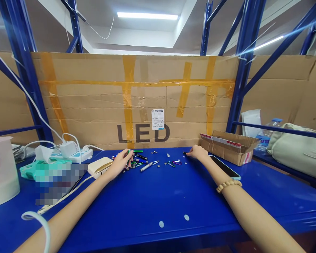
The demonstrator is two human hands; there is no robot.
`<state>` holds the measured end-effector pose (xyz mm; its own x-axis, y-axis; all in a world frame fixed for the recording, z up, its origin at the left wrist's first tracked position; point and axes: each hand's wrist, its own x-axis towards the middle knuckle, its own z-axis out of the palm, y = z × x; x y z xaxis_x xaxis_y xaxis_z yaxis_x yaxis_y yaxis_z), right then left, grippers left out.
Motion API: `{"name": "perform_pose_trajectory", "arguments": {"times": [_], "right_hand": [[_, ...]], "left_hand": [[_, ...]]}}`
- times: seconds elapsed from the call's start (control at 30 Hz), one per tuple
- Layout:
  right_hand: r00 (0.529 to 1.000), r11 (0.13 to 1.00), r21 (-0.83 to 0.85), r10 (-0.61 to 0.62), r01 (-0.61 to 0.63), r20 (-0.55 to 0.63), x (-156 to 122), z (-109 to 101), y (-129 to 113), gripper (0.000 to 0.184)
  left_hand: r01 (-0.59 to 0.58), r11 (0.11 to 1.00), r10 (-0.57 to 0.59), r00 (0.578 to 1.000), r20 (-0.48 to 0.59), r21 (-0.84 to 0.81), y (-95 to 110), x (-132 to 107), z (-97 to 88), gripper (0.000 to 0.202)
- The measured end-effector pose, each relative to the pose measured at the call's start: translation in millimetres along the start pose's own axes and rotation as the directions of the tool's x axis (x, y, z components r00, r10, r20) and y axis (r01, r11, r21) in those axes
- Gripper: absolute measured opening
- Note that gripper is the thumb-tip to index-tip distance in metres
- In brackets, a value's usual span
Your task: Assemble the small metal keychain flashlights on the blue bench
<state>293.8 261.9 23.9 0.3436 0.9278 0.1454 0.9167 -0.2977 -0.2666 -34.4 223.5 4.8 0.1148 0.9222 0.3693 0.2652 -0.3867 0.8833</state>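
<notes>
My left hand point(121, 162) is closed at the left edge of a pile of small coloured metal pieces point(138, 162). A bit of green shows at its fingertips; I cannot make out what it grips. Farther right, my right hand point(197, 152) pinches a small black piece point(184, 153) at the back of the table. In front of the pile lies a silver cylinder with a loop point(146, 167). A green carabiner-like clip point(171, 164) and a purple one point(177, 162) lie between my hands, among several tiny round pieces.
A phone point(225, 168) lies by my right forearm, before an open cardboard box point(229, 146). To the left are a cream-coloured box point(100, 165), a power strip point(80, 154), cables, a green tissue pack point(46, 170) and a white bin point(2, 175). Cardboard point(94, 105) walls the back.
</notes>
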Motion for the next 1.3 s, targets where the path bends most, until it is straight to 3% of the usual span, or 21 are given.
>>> {"name": "perform_pose_trajectory", "arguments": {"times": [0.13, 0.23, 0.4, 0.6, 0.73, 0.8, 0.87, 0.9, 0.93, 0.97, 1.03, 1.13, 1.2, 1.3], "right_hand": [[0.999, 0.998, -0.015, 0.053, -0.053, -0.002, 1.4, 0.7, 1.1, 0.025], [0.998, 0.998, -0.001, 0.066, -0.066, -0.011, 2.1, 0.0, 1.0, 0.025], [0.998, 0.998, 0.035, 0.051, -0.052, 0.027, 2.9, 1.7, 1.5, 0.021], [0.998, 0.999, 0.046, 0.001, -0.003, 0.061, 1.4, 5.0, 2.9, 0.017], [0.999, 1.0, -0.013, -0.012, 0.011, -0.047, -0.3, 3.7, 1.6, 0.023], [0.992, 0.997, -0.027, -0.077, 0.074, -0.101, -5.3, 1.8, -6.2, 0.026], [0.965, 0.975, -0.012, -0.223, 0.223, -0.136, -16.1, 1.6, -21.7, 0.025], [0.936, 0.947, 0.003, -0.316, 0.32, -0.152, -24.0, 2.8, -31.8, 0.023], [0.87, 0.882, 0.027, -0.459, 0.471, -0.18, -33.4, 5.3, -42.9, 0.022], [0.794, 0.802, 0.058, -0.574, 0.595, -0.202, -43.8, 8.9, -54.3, 0.021], [0.584, 0.582, 0.076, -0.785, 0.81, -0.206, -65.5, 19.1, -75.3, 0.024], [0.36, 0.348, 0.103, -0.922, 0.932, -0.143, -91.0, 37.0, -96.8, 0.041], [0.293, 0.28, 0.137, -0.952, 0.95, -0.091, -99.2, 46.6, -105.0, 0.046], [0.273, 0.262, 0.157, -0.96, 0.952, -0.054, -100.6, 54.6, -112.2, 0.047]], "left_hand": [[0.035, 0.995, -0.042, 0.997, -0.07, -0.088, 3.3, 0.7, -2.4, 0.049], [0.097, 0.965, -0.129, 0.984, -0.119, -0.244, 6.9, 1.1, -5.6, 0.048], [0.172, 0.888, -0.279, 0.939, -0.201, -0.427, 13.6, 2.5, -9.7, 0.032], [0.217, 0.872, -0.328, 0.924, -0.195, -0.44, 19.5, 0.7, -9.0, 0.019], [0.22, 0.876, -0.327, 0.925, -0.195, -0.429, 19.5, 0.8, -7.7, 0.021], [0.218, 0.889, -0.325, 0.92, -0.218, -0.404, 16.6, 2.4, -7.7, 0.019], [0.191, 0.92, -0.291, 0.918, -0.27, -0.341, 11.1, 5.1, -9.1, 0.019], [0.165, 0.943, -0.256, 0.916, -0.31, -0.289, 7.5, 6.9, -10.5, 0.02], [0.132, 0.966, -0.206, 0.911, -0.356, -0.223, 3.6, 8.8, -12.3, 0.021], [0.103, 0.983, -0.156, 0.907, -0.392, -0.152, -0.3, 10.6, -14.3, 0.022], [0.073, 0.996, -0.087, 0.893, -0.441, -0.049, -7.2, 13.7, -18.0, 0.023], [0.06, 0.998, -0.047, 0.883, -0.467, 0.013, -12.5, 15.2, -19.2, 0.023], [0.048, 0.998, -0.021, 0.891, -0.454, 0.048, -12.4, 13.9, -16.2, 0.024], [0.03, 0.993, 0.017, 0.923, -0.385, 0.115, -9.2, 10.3, -8.7, 0.023]]}}
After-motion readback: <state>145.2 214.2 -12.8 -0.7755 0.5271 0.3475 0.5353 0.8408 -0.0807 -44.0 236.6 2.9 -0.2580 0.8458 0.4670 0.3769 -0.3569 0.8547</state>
